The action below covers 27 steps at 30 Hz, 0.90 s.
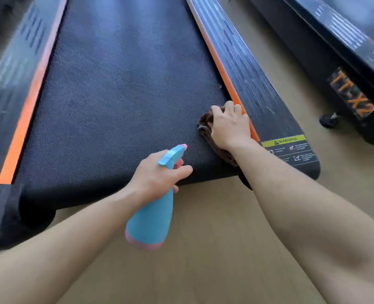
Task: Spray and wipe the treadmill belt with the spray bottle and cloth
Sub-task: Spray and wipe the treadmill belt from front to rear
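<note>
Left hand (157, 176) gripping spray bottle (153, 218), right hand (229, 126) clutching cloth (204, 122) on belt (120, 84) beside orange rail (225, 72), neighbouring treadmill (317, 55)

Light tan wood-look floor (203, 249); second black exercise machine (313, 51) at right, orange "TT-X2" lettering (352, 95), small black foot (328, 120) on floor.
</note>
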Tool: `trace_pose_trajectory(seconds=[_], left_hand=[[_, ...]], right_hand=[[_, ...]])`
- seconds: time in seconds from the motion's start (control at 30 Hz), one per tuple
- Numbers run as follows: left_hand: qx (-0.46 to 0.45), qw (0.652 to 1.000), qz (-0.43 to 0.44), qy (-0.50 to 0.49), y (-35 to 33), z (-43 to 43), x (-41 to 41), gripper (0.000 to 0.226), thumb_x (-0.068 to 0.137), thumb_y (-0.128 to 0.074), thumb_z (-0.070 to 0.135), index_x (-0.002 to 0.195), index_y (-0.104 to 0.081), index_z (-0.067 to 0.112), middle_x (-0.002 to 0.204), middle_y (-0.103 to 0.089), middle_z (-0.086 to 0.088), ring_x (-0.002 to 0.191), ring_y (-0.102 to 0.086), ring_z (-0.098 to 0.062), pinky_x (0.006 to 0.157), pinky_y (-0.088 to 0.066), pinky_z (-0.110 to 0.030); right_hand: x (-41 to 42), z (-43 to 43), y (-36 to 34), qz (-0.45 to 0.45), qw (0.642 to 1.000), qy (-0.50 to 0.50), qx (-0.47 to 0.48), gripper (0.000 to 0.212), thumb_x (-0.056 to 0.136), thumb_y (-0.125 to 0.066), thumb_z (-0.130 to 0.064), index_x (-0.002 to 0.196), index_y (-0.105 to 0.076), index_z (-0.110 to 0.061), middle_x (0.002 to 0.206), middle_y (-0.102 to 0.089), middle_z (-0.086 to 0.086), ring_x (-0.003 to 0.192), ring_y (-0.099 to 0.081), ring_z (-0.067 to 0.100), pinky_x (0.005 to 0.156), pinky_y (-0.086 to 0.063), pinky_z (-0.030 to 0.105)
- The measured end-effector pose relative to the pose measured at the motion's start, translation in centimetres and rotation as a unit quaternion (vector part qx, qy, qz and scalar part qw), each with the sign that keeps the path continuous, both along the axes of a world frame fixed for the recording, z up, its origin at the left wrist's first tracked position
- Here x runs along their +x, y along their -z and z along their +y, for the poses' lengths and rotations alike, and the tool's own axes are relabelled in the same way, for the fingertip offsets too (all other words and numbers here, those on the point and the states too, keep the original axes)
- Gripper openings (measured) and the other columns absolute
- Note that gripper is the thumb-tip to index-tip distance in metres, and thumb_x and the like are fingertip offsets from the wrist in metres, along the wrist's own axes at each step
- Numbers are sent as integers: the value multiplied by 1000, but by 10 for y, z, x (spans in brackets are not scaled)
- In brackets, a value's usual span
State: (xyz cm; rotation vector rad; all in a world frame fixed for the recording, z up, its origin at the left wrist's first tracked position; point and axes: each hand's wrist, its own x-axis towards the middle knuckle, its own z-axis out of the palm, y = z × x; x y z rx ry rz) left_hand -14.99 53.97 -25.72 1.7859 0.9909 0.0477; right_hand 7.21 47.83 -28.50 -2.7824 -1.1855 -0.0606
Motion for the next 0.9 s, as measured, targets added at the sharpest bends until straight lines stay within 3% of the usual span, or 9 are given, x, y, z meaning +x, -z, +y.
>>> trace_pose_trajectory(seconds=[0.13, 0.27, 0.37, 0.5, 0.57, 0.63, 0.7, 0.8, 0.9], left_hand=[[9, 1000, -11, -25, 1, 11, -5, 33, 85, -82, 36, 109, -74, 16, 88, -70, 4, 60, -78, -18, 69, -58, -25], [-21, 998, -43, -28, -4, 16, -6, 29, 88, -82, 34, 113, -74, 23, 93, -67, 6, 64, -77, -19, 59, -55, -17], [-23, 998, -53, -34, -8, 19, -7, 26, 88, -81, 34, 112, -72, 31, 96, -69, 5, 65, -78, -21, 61, -56, -17], [-26, 997, -56, -45, -8, 25, -10, 31, 75, -82, 47, 102, -68, 38, 92, -67, 9, 65, -79, -22, 71, -60, -25], [-31, 997, -61, -46, -6, 28, -13, 25, 73, -80, 47, 95, -68, 45, 89, -65, 10, 63, -77, -19, 80, -65, -34], [-39, 996, -66, -44, -6, 27, -16, 27, 68, -76, 48, 94, -69, 44, 87, -64, 9, 62, -74, -18, 81, -66, -40], [-36, 997, -53, -47, -7, 27, -21, 41, 65, -74, 50, 103, -70, 35, 91, -66, 6, 62, -76, -21, 75, -64, -34], [-23, 997, -35, -60, -4, 27, -30, 47, 80, -83, 43, 119, -73, 20, 93, -68, 6, 65, -79, -22, 63, -55, -19], [-23, 996, -48, -71, 0, 25, -41, 29, 91, -79, 32, 120, -74, 33, 95, -65, 6, 65, -75, -21, 54, -49, -10]], right_hand=[[1, 5, -2, -7, 998, 43, -38, 31, 97, -43, -24, 125, -54, -15, 134, -45, 15, 123, -43, 39, 100, -38, 51], [-45, -70, 4, -68, 997, 17, -16, 37, 96, -48, -51, 105, -58, -16, 113, -53, 14, 103, -51, 38, 81, -44, 47], [-29, -62, 9, -85, 995, 9, -45, 25, 97, -52, -36, 109, -58, -16, 115, -51, 13, 105, -50, 38, 82, -44, 47], [6, 2, 10, -43, 998, 36, -18, 27, 94, -44, -15, 118, -55, -12, 127, -47, 18, 116, -45, 41, 94, -41, 51], [3, 1, 14, -29, 998, 53, 0, 28, 97, -45, -21, 121, -55, -12, 127, -47, 18, 116, -45, 41, 95, -42, 52], [-24, -25, 20, -55, 998, 37, 18, 32, 97, -50, -38, 117, -57, -15, 119, -51, 16, 106, -49, 39, 85, -46, 49], [-57, -55, 24, -68, 997, -8, 37, 36, 94, -54, -47, 113, -60, -16, 110, -52, 17, 98, -51, 39, 74, -46, 48], [-52, -48, 23, -52, 997, -40, 35, 37, 96, -49, -44, 118, -61, -16, 114, -52, 17, 101, -50, 39, 77, -46, 49], [-31, -1, 18, -5, 999, 7, 46, 37, 99, -47, -42, 125, -56, -17, 128, -47, 16, 115, -45, 39, 90, -42, 50]])
